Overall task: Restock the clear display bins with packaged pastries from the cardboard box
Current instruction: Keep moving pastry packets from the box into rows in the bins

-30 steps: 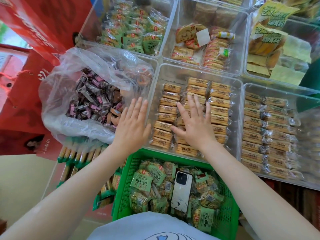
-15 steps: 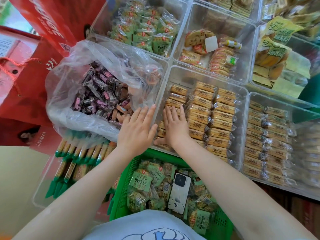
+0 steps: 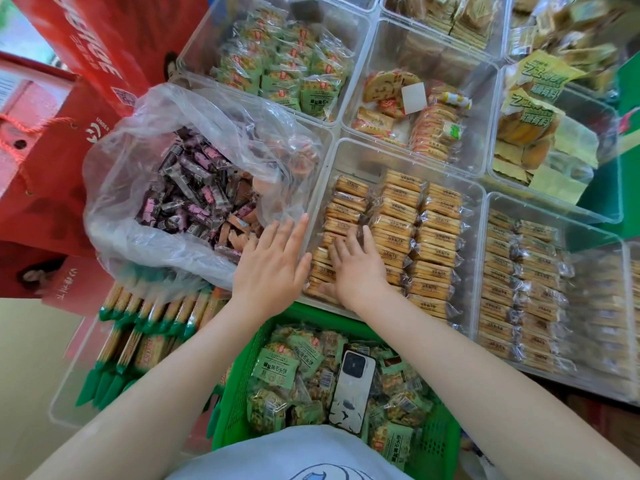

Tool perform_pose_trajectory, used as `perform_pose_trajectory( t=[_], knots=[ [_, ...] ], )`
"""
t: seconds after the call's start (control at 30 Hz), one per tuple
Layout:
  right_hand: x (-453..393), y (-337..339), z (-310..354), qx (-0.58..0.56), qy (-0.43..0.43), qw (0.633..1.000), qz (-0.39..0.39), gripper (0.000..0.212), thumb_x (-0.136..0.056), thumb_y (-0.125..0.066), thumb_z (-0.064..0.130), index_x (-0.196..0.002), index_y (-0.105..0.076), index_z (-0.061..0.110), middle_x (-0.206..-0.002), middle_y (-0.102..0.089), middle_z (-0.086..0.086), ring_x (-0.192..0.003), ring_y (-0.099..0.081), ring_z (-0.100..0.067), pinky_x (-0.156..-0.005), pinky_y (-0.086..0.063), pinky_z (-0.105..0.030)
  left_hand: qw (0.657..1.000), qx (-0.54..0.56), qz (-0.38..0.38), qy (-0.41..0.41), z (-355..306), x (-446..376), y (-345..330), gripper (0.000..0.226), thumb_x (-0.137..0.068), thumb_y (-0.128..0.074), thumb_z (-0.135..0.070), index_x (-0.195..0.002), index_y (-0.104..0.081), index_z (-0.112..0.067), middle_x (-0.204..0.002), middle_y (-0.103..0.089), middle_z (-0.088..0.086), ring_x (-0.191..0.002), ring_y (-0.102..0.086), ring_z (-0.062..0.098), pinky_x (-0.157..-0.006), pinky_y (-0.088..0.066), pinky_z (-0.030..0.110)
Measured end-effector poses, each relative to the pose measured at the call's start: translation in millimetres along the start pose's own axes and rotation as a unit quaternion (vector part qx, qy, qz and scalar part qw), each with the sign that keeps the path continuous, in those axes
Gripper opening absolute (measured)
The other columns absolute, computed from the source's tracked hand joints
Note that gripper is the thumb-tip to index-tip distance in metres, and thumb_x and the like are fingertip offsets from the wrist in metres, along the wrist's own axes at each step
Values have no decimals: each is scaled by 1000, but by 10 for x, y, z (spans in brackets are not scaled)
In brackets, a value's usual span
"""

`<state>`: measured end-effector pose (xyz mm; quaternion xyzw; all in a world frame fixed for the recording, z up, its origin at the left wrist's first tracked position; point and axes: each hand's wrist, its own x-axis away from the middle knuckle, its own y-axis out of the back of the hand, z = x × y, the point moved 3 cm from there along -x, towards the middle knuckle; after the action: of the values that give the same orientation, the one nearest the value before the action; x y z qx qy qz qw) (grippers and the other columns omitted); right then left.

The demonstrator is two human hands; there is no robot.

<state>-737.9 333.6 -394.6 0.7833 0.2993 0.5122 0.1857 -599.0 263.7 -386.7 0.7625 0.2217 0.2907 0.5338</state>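
Clear display bins (image 3: 481, 202) among red boxes (image 3: 52, 161)

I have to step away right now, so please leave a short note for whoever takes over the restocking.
Left hand: open, flat at the clear bag of dark-wrapped sweets, holding nothing.
Right hand: open, flat on the left column of tan pastry packs in the centre bin.
Done: three neat columns there.
Left: the bin's far end is bare. No cardboard box visible. The green basket holds green packs and a phone.
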Motion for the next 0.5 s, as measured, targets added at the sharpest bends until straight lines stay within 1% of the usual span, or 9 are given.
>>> perform_pose_trajectory(
  t=[0.07,0.1,0.2,0.27,0.33,0.37,0.4,0.43,0.5],
  knots=[
    [70,-31,6,-10,31,999,-7,78,-101,-15,66,-160,7,19,-168,6,-7,-153,13,-35,-117,17,-60,1000,0,0,0,-2,-1,0,68,-101,-8,-52,-162,-3,-22,-160,-36,8,-148,-30,29,-113,-35,49],
    [84,-32,5,-12,37,999,-10,75,-103,-15,63,-160,7,21,-168,6,-6,-153,12,-35,-117,17,-60,1000,2,0,-1,-2,1,-5,68,-101,-9,-52,-162,-4,-22,-160,-37,8,-147,-31,29,-112,-36,49],
    [63,13,-29,-20,42,999,-18,74,-102,-16,64,-161,4,24,-169,2,-4,-154,10,-35,-117,16,-62,1000,6,-1,-1,1,1,-1,68,-101,-9,-52,-162,-3,-23,-160,-37,8,-147,-31,29,-113,-36,48],
    [95,65,-70,-33,52,998,-24,73,-102,-18,64,-161,-2,25,-169,-3,-3,-154,9,-34,-116,17,-61,1000,10,7,-2,-7,10,10,69,-100,-7,-54,-162,-2,-24,-161,-35,8,-148,-29,29,-114,-33,47],
    [192,109,-140,-65,52,994,-63,69,-103,-20,60,-160,-15,21,-168,-9,-5,-155,7,-32,-116,17,-59,1000,16,9,-1,-3,19,28,69,-100,-8,-54,-162,-2,-24,-163,-29,8,-150,-24,28,-116,-29,47],
    [257,121,-196,-92,42,990,-100,67,-104,-22,57,-159,-23,19,-168,-11,-6,-155,5,-30,-116,17,-58,1000,24,2,0,0,26,42,68,-102,-14,-53,-162,-6,-22,-164,-26,10,-151,-22,28,-118,-26,47],
    [325,108,-275,-127,23,982,-139,64,-105,-23,54,-157,-27,18,-168,-10,-7,-155,3,-28,-117,16,-57,999,36,-15,-4,-17,34,64,66,-104,-25,-48,-161,-13,-18,-164,-25,12,-152,-21,30,-119,-26,48],
    [383,66,-370,-165,-4,971,-172,62,-105,-24,52,-158,-26,20,-168,-8,-6,-155,3,-27,-118,15,-56,998,44,-40,-25,-65,41,91,63,-103,-38,-39,-159,-23,-12,-163,-28,15,-151,-25,31,-119,-29,50],
    [452,-109,-558,-243,-62,948,-198,63,-105,-24,52,-161,-12,27,-169,1,-4,-155,7,-24,-120,11,-53,989,26,-97,-109,-245,18,101,58,-94,-58,-19,-148,-43,-3,-153,-44,19,-143,-40,34,-116,-37,51]
  ],
)
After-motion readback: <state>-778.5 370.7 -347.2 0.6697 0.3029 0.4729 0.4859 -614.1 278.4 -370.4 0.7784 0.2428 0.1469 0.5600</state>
